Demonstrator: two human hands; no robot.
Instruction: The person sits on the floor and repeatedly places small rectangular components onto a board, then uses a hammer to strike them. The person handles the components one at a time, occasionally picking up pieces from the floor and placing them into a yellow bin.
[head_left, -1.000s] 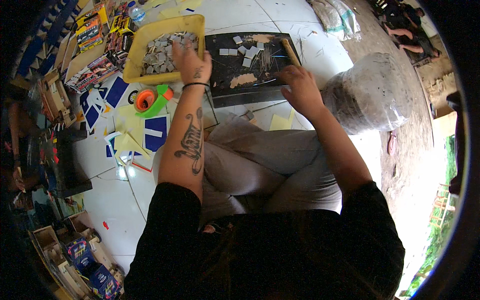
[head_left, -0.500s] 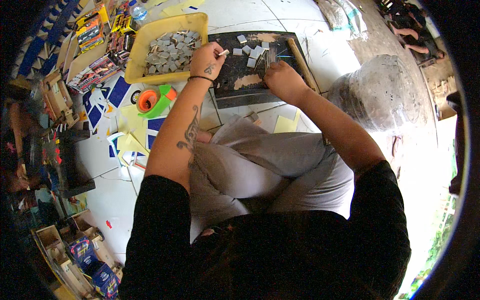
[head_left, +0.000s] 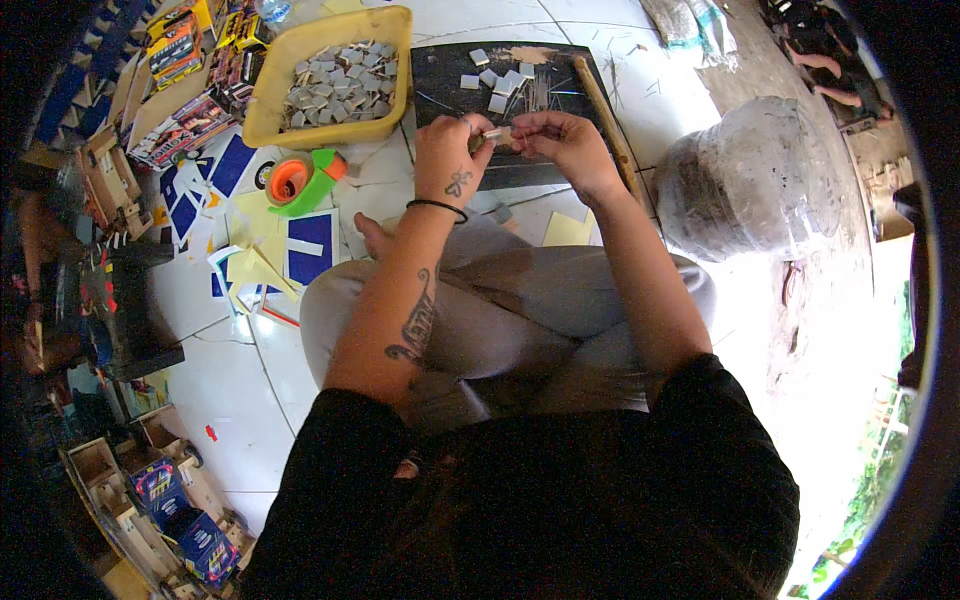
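Observation:
Over the near part of a black board (head_left: 445, 110), my left hand (head_left: 452, 152) pinches a small grey-topped block (head_left: 492, 134) between thumb and fingers. Close beside it on the right, my right hand (head_left: 568, 150) has its fingertips pinched together near the block. What they hold is too small to make out. Several loose grey-topped square blocks (head_left: 498, 103) lie on the board beyond my hands. Next to them is a bunch of thin wire-like pins (head_left: 540, 93). A yellow tub (head_left: 258, 110) to the left holds many more such blocks.
A wooden stick (head_left: 605, 120) runs along the board's right edge. Right of it stands a large plastic-wrapped bundle (head_left: 745, 185). Orange and green tape rolls (head_left: 318, 188), paper scraps (head_left: 255, 265) and toy boxes (head_left: 180, 130) lie left. Wooden toy trucks (head_left: 130, 500) stand lower left.
My left hand has moved right and nearer with the block. My right hand has left the pins and come left, so both hands now meet over the board.

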